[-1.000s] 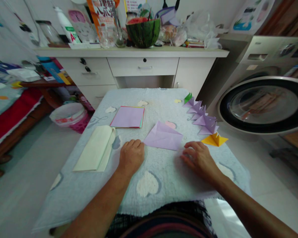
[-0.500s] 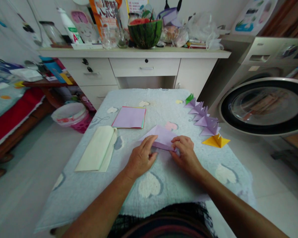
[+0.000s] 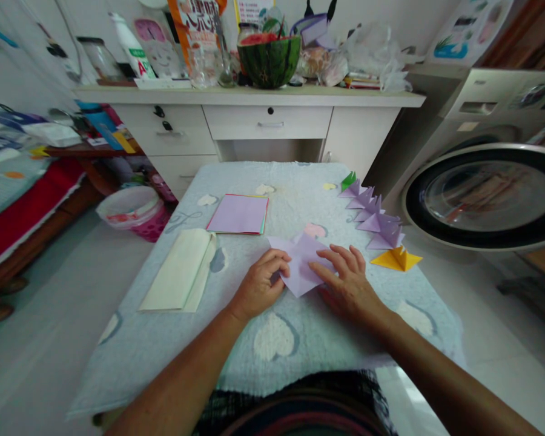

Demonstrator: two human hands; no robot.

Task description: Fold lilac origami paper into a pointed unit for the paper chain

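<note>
A folded lilac paper (image 3: 301, 264) lies on the pale blue cloth-covered table (image 3: 272, 339), between my two hands. My left hand (image 3: 260, 284) has its fingers curled over the paper's left edge, pinching it. My right hand (image 3: 347, 283) lies flat with fingers stretched out, pressing the paper's right part down. A stack of coloured square sheets (image 3: 238, 214), lilac on top, sits further back. A row of folded lilac pieces (image 3: 373, 218) runs along the right side, with a green piece (image 3: 347, 179) at its far end and a yellow one (image 3: 396, 259) at its near end.
A folded cream cloth (image 3: 180, 277) lies left of my hands. Behind the table stands a white desk (image 3: 254, 115) with a halved watermelon (image 3: 269, 57) and clutter. A washing machine door (image 3: 485, 197) is at the right, a pink basin (image 3: 129, 212) on the floor at the left.
The lilac paper went from a flat wide triangle to a smaller folded shape. Both hands moved inward onto it; my right hand now lies flat on it.
</note>
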